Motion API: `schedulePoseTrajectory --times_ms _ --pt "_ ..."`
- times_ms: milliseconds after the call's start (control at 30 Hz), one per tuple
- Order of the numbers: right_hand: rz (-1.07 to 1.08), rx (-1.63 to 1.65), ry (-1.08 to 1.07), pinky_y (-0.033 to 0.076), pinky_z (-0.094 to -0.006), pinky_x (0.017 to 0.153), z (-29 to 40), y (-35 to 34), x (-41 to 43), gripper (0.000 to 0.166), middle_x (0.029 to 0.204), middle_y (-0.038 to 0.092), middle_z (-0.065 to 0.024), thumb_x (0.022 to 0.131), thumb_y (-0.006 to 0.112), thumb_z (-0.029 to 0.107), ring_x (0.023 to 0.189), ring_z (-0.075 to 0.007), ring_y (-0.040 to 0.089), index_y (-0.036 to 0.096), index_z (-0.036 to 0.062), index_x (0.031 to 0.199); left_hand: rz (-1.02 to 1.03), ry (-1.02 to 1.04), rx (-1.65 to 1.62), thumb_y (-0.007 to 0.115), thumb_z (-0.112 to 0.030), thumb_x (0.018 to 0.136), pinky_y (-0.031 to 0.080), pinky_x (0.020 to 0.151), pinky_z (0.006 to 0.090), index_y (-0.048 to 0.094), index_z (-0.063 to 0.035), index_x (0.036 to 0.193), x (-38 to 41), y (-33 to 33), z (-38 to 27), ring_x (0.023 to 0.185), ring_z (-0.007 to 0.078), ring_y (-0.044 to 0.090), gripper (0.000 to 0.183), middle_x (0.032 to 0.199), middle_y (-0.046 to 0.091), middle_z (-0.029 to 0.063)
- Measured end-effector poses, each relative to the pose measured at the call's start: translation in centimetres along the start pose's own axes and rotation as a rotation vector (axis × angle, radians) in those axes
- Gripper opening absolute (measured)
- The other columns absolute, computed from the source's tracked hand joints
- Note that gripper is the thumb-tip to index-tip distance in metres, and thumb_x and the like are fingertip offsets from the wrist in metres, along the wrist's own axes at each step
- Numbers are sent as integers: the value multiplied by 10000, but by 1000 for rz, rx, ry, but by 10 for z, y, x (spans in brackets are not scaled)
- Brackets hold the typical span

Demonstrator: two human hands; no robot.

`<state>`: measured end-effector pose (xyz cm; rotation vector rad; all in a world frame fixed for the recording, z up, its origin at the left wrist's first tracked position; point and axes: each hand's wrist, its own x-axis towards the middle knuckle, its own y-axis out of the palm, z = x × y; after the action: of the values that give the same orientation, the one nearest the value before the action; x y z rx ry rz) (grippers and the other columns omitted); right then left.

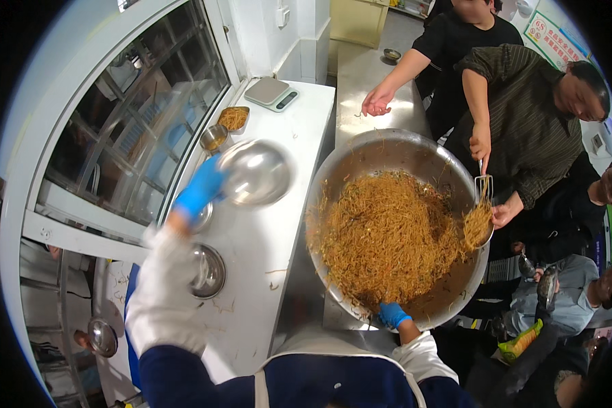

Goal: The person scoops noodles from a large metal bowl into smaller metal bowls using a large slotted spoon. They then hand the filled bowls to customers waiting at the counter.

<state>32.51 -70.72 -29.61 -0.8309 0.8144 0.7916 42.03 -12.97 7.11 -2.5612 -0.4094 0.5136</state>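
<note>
My left hand, in a blue glove, grips the rim of a shiny steel bowl above the white table. Bowl and hand are blurred. In front of me stands a very large metal basin heaped with brown fried noodles mixed with bits of vegetable. My right hand, gloved in blue too, is at the basin's near edge, its fingertips against the noodles. Whether those fingers hold anything is hidden.
Steel bowls stand on the white table by the window. Beyond are a steel pot, a dish of noodles and a kitchen scale. Across the basin, a person's hand lifts noodles with a slotted server; others stand nearby.
</note>
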Motion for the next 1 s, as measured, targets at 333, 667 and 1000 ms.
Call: schedulePoseTrajectory --times_ms 333,667,1000 --pt "-55 -174 -288 462 -407 534 19 -1 1 281 647 601 -115 869 488 293 610 -262 599 578 50 761 -17 95 -279 478 -142 876 525 517 366 566 -29 1112 352 227 -100 690 247 640 276 874 646 147" --pt "-331 -992 -557 474 -412 497 22 -55 -24 137 702 586 -197 822 473 99 588 -320 592 586 30 786 58 357 -220 585 -376 869 488 789 288 422 -84 1333 14 121 -59 929 193 582 572 1152 557 98" --pt "111 373 -9 269 -334 352 105 -31 57 430 533 479 -55 925 452 445 345 -155 312 526 65 739 -1326 -474 -1173 571 -518 841 467 831 414 263 -70 1376 -352 -81 280 963 358 533 763 1275 393 196"
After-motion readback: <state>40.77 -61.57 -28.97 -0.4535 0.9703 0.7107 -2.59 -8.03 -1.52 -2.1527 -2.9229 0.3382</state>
